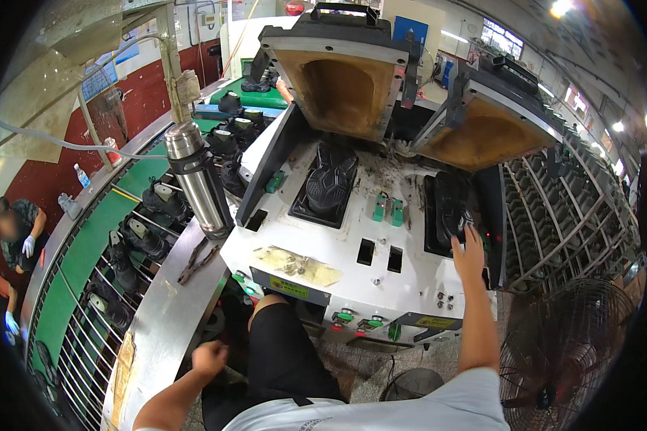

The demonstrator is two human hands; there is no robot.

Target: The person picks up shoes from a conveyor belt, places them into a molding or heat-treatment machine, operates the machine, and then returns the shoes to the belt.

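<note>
Right hand [469,253] spread loose, fingertips reaching the black rubber shoe sole [449,208] seated in its mould bay; left hand [210,357] clenched, empty, hanging low.

Press machine [352,255] centre, two moulds on top: left sole [329,179] in left mould, right sole [449,205] in right mould. Two raised lids [341,79] behind moulds. Right hand [469,253] touching near edge of right sole. Left hand [208,357] near, low left, beside curved metal counter [169,316]. Flask [198,179] upright on counter, left of machine. Conveyor [115,244] with shoes farther left. Fan [571,345] near right.
</note>
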